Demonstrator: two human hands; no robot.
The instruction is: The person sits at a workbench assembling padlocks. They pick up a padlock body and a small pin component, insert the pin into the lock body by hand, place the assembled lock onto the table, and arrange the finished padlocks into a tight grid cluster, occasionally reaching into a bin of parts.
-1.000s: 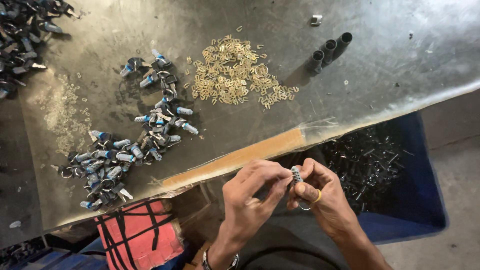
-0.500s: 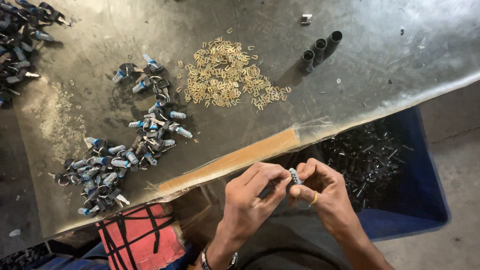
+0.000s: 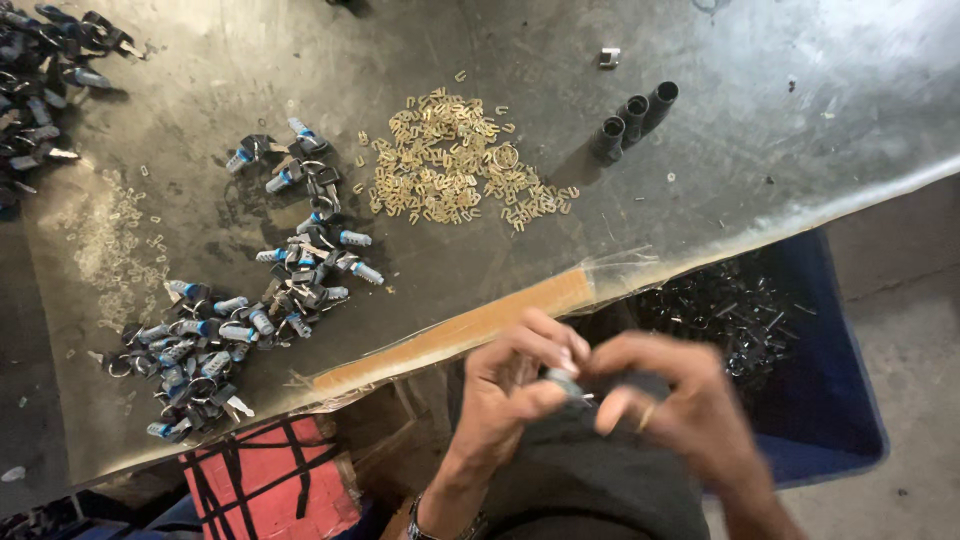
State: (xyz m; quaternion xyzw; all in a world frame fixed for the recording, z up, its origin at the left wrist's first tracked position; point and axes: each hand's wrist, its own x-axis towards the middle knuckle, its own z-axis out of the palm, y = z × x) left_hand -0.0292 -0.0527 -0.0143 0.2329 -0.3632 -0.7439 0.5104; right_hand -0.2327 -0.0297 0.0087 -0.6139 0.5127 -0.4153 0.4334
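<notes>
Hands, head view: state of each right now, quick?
Left hand: closed, fingertips pinching the small metal cylinder.
Right hand: closed, fingers curled on the same small part; motion blur hides the exact grip.

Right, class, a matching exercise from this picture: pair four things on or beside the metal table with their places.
Things:
1. pile of small brass clips
2. three dark tubes
3. blue bin of dark metal parts
4. small metal cylinder

Places:
A. below the table edge, at right
B. pinched between left hand and right hand
C. middle of the table
D. far side of the table, right of the clips

Pairs: 1-C, 2-D, 3-A, 4-B
</notes>
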